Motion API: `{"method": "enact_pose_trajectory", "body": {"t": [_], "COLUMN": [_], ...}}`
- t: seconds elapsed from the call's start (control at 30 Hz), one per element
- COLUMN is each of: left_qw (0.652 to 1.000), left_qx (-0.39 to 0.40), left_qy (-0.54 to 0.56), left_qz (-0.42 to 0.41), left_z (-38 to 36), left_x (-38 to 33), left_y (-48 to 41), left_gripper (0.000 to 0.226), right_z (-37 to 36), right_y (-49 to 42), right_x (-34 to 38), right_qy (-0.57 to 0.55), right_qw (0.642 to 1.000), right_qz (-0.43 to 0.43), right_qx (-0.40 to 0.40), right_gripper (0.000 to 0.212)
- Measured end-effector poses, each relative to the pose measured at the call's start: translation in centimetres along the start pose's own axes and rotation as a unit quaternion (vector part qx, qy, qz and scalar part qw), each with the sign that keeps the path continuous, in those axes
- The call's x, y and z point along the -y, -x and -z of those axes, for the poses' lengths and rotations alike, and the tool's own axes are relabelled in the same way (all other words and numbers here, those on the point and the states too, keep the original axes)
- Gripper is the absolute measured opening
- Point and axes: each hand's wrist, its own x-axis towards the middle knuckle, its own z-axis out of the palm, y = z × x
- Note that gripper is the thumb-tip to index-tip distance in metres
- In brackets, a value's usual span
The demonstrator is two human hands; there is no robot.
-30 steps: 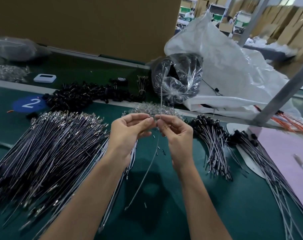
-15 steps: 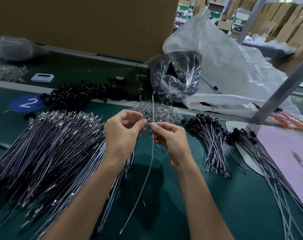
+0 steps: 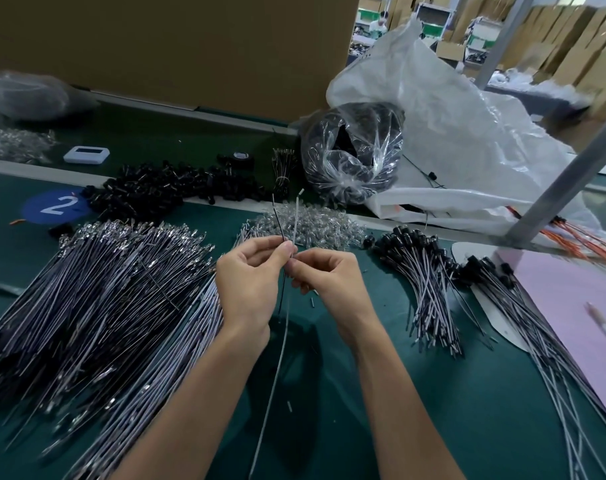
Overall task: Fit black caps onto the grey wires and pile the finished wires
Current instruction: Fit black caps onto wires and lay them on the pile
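Both hands meet above the dark green table mat (image 3: 433,410); the left hand (image 3: 249,277) pinches a thin black strand (image 3: 278,221) and a thin grey wire (image 3: 295,221) between thumb and fingertips; the right hand (image 3: 329,280), touching the left, pinches the grey wire just below; both strands stand upright above the fingers, and the grey wire's long tail hangs down to the mat. A cap may sit between the fingertips, but the view hides it. A loose heap of small black plastic caps (image 3: 163,188) lies far left; a bundle of capped grey wires (image 3: 424,271) lies to the right; a broad fan of uncapped grey wires (image 3: 87,292) spreads to the left.
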Motion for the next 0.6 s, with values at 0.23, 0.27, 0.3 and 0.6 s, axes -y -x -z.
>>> {"method": "enact_pose_trajectory", "body": {"t": [0.23,0.27,0.3,0.6], "left_qw": [0.998,0.998,0.997,0.951], "left_qx": [0.051,0.057,0.064,0.051], "left_qy": [-0.024,-0.028,-0.03,-0.28], "left_qz": [-0.008,-0.008,-0.007,-0.121], "left_z": [0.1,0.2,0.1,0.3], "left_x": [-1.4,-1.7,-1.9,-1.8], "left_y": [-1.4,-1.6,-1.8,-8.0], "left_gripper": [0.006,0.005,0.004,0.037], "right_z": [0.0,-0.1,0.0,0.8], "right_y": [0.1,0.1,0.1,-0.3], "right_x": [0.1,0.1,0.2,-0.4], "right_qy": [0.006,-0.012,-0.033,-0.129], "right_qw": [0.998,0.998,0.997,0.986], "right_qz": [-0.019,-0.027,-0.034,-0.034], "right_qx": [0.061,0.063,0.063,-0.098], "right_gripper": [0.008,0.009,0.01,0.009]}}
